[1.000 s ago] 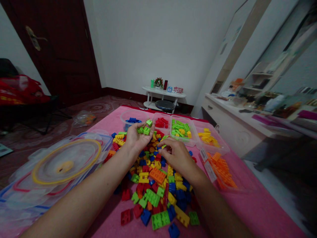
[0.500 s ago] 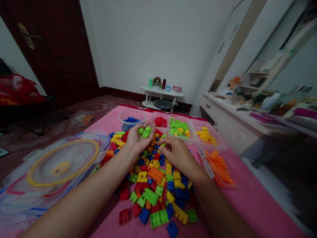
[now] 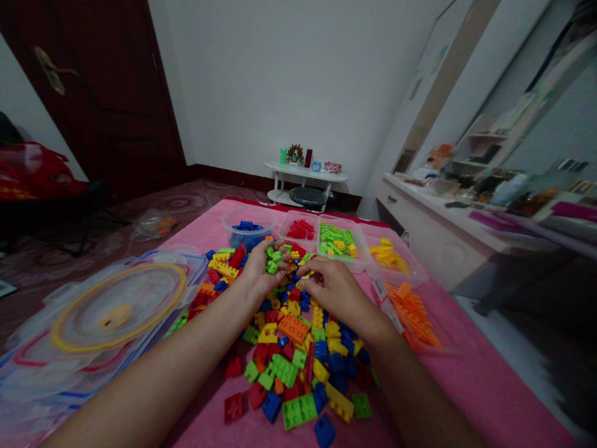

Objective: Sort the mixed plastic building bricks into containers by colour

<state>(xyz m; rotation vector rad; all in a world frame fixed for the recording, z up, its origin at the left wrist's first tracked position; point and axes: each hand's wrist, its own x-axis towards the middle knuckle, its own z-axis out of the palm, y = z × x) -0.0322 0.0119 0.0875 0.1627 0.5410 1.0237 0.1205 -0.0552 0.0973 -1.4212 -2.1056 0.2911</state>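
Observation:
Several green toy bricks (image 3: 273, 260) lie in the cupped palm of my left hand (image 3: 262, 269), which is turned up over the far part of the pile. My right hand (image 3: 332, 281) is palm down just to the right, its thumb and fingers curled together low over the bricks; what they hold, if anything, is hidden. Beneath both hands spreads a mixed heap of red, blue, yellow, green and orange bricks (image 3: 293, 328) on a pink cloth (image 3: 200, 227).
Behind the pile stand a round tub of blue bricks (image 3: 249, 218), a box of red bricks (image 3: 284, 229), a box of green bricks with some yellow (image 3: 321, 249) and a box of yellow ones (image 3: 415, 270). An orange-brick box (image 3: 448, 339) is at right; stacked clear lids (image 3: 153, 305) lie left.
My left hand has shifted slightly left and down and tilted, its fingers curling more around the green bricks. My right hand has stayed nearly in place.

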